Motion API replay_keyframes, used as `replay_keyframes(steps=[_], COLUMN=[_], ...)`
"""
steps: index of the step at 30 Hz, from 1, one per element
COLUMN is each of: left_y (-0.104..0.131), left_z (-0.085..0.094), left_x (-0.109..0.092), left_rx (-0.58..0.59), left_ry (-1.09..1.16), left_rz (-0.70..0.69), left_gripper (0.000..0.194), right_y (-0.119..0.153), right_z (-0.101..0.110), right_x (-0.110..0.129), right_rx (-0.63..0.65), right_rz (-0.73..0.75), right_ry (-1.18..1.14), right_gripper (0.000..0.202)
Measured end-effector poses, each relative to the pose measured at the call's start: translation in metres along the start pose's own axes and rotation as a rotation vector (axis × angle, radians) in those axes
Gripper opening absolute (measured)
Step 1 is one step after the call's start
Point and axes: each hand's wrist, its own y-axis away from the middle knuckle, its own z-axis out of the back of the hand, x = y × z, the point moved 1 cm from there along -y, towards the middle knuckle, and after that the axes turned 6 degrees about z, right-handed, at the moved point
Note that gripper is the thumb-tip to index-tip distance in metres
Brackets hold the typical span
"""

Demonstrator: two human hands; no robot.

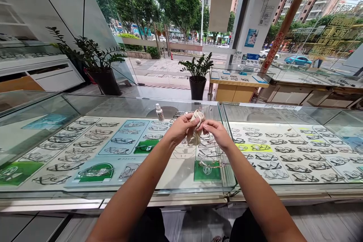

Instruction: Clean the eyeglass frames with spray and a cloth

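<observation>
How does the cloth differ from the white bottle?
The cloth is beige, soft and bunched up; the white bottle is upright, with a cap and a label. The cloth is pinched by the left hand and the right hand, while the bottle stands on the glass counter, touched by neither. Both are pale in colour.

Matt cloth [193,138], glossy glass cntr [176,176]

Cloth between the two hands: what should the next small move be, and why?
A small rub by the right hand seems sensible, with the left hand steadying the cloth: the left pinches its bunched folds, and the right is at its edge. Anything inside is hidden.
</observation>
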Motion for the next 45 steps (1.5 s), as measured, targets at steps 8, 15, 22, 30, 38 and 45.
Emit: replay_keyframes(steps=[8, 15, 22, 30, 38, 45], left_y=[0.002, 0.002, 0.003, 0.003, 0.0, 0.005], left_z=[-0.007, -0.008, -0.011, -0.009, -0.01, -0.001], left_x=[-0.003, -0.001, -0.001, -0.002, 0.007, -0.004], left_rx=[0.044, -0.027, -0.086, -0.022, -0.108, 0.004], left_ry=[0.076, 0.023, 0.01, -0.011, -0.066, -0.052], left_rz=[0.007, -0.055, -0.077, -0.068, -0.146, -0.024], left_gripper=[0.054, 0.049, 0.052, 0.056, 0.049, 0.046], right_y=[0.001, 0.001, 0.001, 0.001, 0.003, 0.003], right_z=[-0.001, -0.004, -0.008, -0.005, -0.008, -0.007], right_x=[-0.006, -0.004, -0.002, -0.008, -0.012, -0.008], right_rx=[-0.01, 0.046, 0.09, 0.006, 0.052, 0.066], right_rz=[-0.023, -0.04, -0.041, -0.071, -0.098, -0.049], right_ry=[-0.001, 0.026, 0.076, -0.022, -0.01, 0.018], right_gripper=[0.03, 0.036, 0.042, 0.035, 0.038, 0.034])
